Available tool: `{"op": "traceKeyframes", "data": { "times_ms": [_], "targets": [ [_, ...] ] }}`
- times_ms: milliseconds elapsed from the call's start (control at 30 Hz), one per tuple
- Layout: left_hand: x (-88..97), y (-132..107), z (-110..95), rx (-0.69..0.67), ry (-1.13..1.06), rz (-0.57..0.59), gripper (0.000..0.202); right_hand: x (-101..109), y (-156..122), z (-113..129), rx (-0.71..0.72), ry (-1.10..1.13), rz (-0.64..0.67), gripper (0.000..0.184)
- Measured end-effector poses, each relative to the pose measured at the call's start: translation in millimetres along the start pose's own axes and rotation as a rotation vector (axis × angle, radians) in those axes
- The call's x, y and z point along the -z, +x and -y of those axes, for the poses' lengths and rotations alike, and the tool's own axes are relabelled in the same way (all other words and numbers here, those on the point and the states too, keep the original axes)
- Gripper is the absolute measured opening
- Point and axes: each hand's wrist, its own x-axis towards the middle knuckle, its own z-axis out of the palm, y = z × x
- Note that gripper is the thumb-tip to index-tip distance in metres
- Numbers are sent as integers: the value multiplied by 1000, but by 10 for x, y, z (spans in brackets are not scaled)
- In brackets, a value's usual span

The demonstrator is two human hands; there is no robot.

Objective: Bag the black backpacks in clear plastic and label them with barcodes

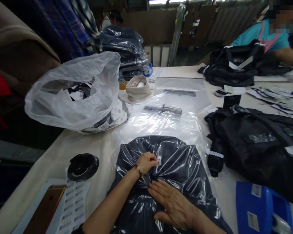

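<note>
A dark folded garment inside a clear plastic bag [175, 162] lies on the table right in front of me. My left hand [147, 161], with a beaded bracelet at the wrist, is closed in a pinch on a small white sticker on the bag's top face. Just below it, my right hand [172, 201] lies flat on the bag with its fingers stretched out and pressing down, and holds nothing.
Empty clear bags [171, 107] lie beyond. A white plastic sack [75, 94] is at left, with a black round object [83, 166], a label sheet [73, 204] and a phone [45, 209]. Black garments [256, 143] and a blue device [261, 208] sit right. A person [266, 35] works at the far right.
</note>
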Motion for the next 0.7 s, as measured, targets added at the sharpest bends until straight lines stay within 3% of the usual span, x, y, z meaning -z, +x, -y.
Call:
{"op": "traceKeyframes", "data": {
  "times_ms": [167, 700],
  "targets": [
    [-40, 51, 66, 8, 66, 43, 7, -4, 4, -12, -37, 3, 73, 64],
    [-181, -29, 20, 45, 295, -48, 11, -41, 14, -8, -23, -5, -11, 61]
  ]
}}
